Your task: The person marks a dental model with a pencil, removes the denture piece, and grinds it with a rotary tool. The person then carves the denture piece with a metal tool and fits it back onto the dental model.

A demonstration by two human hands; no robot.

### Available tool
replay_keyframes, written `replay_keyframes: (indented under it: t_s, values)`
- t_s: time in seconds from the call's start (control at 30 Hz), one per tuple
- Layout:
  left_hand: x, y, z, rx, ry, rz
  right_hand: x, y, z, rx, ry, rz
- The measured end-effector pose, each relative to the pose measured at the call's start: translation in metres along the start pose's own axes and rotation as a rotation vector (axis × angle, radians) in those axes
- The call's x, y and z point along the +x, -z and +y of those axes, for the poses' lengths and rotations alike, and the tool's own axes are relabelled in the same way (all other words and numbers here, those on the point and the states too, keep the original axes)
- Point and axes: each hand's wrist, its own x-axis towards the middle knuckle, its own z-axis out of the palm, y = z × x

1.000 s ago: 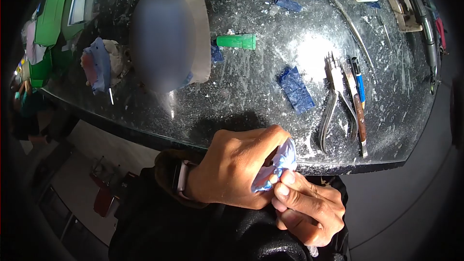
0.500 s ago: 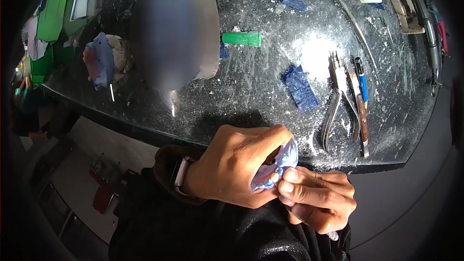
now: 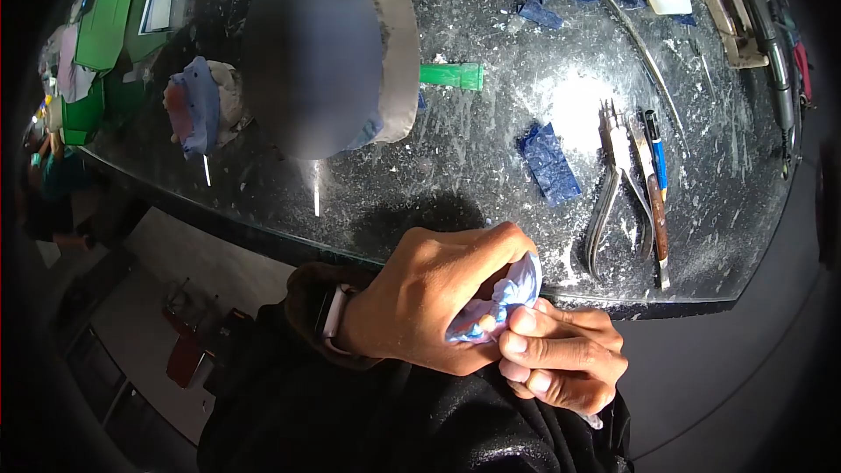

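My left hand [image 3: 429, 293] is closed around a lilac-blue denture piece [image 3: 519, 285] near the bench's front edge. A small yellowish tooth [image 3: 487, 322] shows on it. My right hand [image 3: 565, 355] is closed in a pinch, with thumb and fingertips against the denture piece's lower right side. A pale end [image 3: 594, 421] sticks out below the right fist; whatever lies between the fingertips is hidden.
On the dark, dusty bench [image 3: 491, 175] lie pliers [image 3: 618, 166], a wooden-handled tool [image 3: 655, 210], a blue pen [image 3: 657, 153] and blue sheet pieces [image 3: 550, 165]. A green object [image 3: 455, 76] sits beside a large blurred shape [image 3: 311, 61]. Farther left is a blue-and-pink model [image 3: 197, 105].
My right hand has shifted slightly left along the denture piece, and the piece has turned a little. Bench items at the left appear slightly further right as the view shifts.
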Motion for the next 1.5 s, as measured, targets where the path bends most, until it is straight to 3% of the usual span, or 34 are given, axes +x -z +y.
replay_keyframes:
  t_s: [0.07, 0.37, 0.77, 0.97, 1.27, 1.47, 1.5]
  values:
    - [0.000, 0.001, -0.001, 0.015, -0.010, -0.007, -0.001, 0.002, 0.004, -0.013, 0.083, -0.025]
    - [0.002, 0.001, 0.000, 0.007, -0.017, -0.007, 0.000, 0.004, 0.000, -0.052, 0.082, -0.053]
    - [0.000, -0.003, -0.002, 0.026, -0.011, 0.027, 0.016, 0.025, -0.004, -0.083, 0.143, -0.362]
    - [0.001, -0.001, -0.003, 0.031, -0.036, 0.003, 0.017, 0.022, -0.002, -0.133, 0.145, -0.254]
    - [0.001, 0.001, -0.003, 0.015, -0.070, -0.056, 0.019, 0.025, 0.006, -0.141, 0.241, -0.287]
    - [0.000, 0.003, -0.003, 0.004, -0.041, -0.040, 0.014, 0.023, -0.021, 0.083, -0.318, -0.295]
    - [0.000, 0.003, -0.003, 0.004, -0.046, -0.040, 0.008, 0.025, -0.021, 0.118, -0.322, -0.285]
